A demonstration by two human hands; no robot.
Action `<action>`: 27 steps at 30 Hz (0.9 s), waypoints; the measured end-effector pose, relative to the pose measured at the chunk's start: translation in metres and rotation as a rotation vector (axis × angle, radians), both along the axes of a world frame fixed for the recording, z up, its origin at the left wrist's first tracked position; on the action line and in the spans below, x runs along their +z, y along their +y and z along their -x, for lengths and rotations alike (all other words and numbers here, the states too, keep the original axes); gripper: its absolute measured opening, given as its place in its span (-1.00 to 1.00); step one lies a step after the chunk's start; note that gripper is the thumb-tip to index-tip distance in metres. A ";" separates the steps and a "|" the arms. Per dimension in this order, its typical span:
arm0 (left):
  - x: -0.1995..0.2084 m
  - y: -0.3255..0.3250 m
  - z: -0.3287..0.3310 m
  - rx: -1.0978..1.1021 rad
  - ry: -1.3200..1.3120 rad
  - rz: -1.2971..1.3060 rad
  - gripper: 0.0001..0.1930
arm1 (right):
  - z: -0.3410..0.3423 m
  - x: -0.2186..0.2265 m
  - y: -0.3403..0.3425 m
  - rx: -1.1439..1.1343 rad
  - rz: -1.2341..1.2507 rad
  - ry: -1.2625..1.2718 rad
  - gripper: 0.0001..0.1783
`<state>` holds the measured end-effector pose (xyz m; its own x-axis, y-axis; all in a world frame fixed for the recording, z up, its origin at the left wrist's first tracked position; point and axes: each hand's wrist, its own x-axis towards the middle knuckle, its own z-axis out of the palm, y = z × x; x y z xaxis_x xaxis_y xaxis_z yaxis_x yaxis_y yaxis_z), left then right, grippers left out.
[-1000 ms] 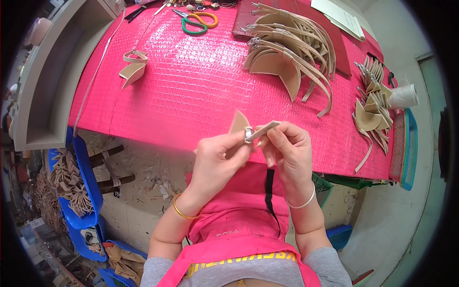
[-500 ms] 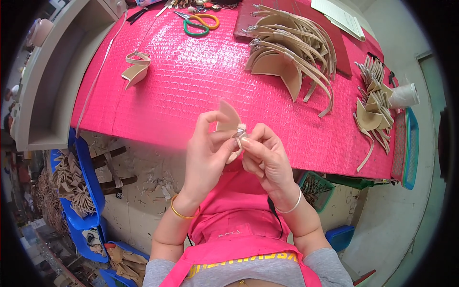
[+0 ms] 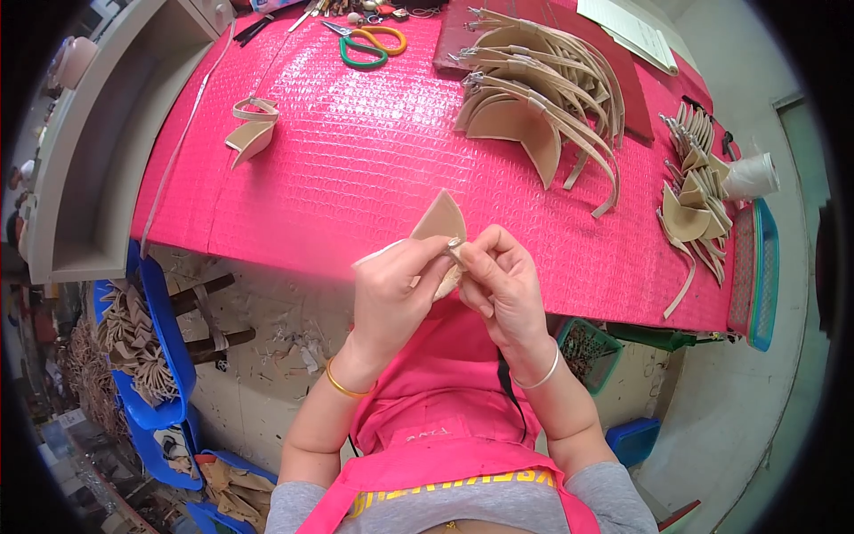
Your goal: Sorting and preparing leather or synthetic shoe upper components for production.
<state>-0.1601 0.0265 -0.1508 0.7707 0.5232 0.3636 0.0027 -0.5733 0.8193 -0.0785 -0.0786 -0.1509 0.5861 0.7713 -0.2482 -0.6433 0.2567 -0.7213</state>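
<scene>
Over the table's near edge, both hands work close together on a beige shoe heel piece (image 3: pixel 442 216) with a strap, likely a sandal upper. My left hand (image 3: pixel 396 289) is closed, pinching the piece beside a small metal buckle (image 3: pixel 455 242); its pointed flap stands up beyond the fingers. My right hand (image 3: pixel 505 283) pinches the strap at the buckle between thumb and forefinger. Part of the strap loops below the fingertips, and the rest is hidden by the hands. A similar beige heel piece (image 3: pixel 252 133) with a looped strap lies alone at the left.
Pink sheeting covers the table (image 3: pixel 338 178). Scissors (image 3: pixel 369 44) with green and orange handles lie at the back. Stacked heel pieces (image 3: pixel 534 98) rest at the right, with another bunch (image 3: pixel 694 196) by a thread spool (image 3: pixel 752 176). Blue bins (image 3: pixel 169 338) stand lower left.
The heel piece has turned in my hands, its flap now standing higher and further right. My left fingers have closed in near the buckle; the right hand keeps its pinch.
</scene>
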 end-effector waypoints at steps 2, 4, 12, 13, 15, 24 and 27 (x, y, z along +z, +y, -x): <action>-0.002 -0.001 -0.001 0.014 -0.008 -0.004 -0.87 | 0.005 -0.002 0.001 -0.066 0.028 -0.060 -0.88; -0.003 -0.006 -0.004 0.041 -0.133 -0.069 -0.87 | 0.010 -0.002 0.002 -0.196 0.001 -0.131 -0.89; -0.007 -0.009 -0.003 0.107 -0.167 -0.098 -0.87 | 0.010 -0.014 0.009 -0.189 0.034 -0.299 -0.87; -0.006 -0.008 -0.004 0.076 -0.171 -0.124 -0.87 | 0.006 -0.016 0.009 -0.183 0.025 -0.298 -0.85; -0.005 -0.002 -0.004 0.057 -0.157 -0.169 -0.87 | -0.007 -0.008 0.014 -0.099 0.055 -0.391 -0.85; -0.011 0.005 0.003 -0.148 0.083 0.020 -0.86 | -0.047 -0.007 0.039 -0.047 0.190 -0.556 -0.91; 0.003 0.041 -0.016 0.063 -0.040 -0.311 -0.86 | -0.063 -0.001 0.026 0.220 0.128 -0.597 -0.88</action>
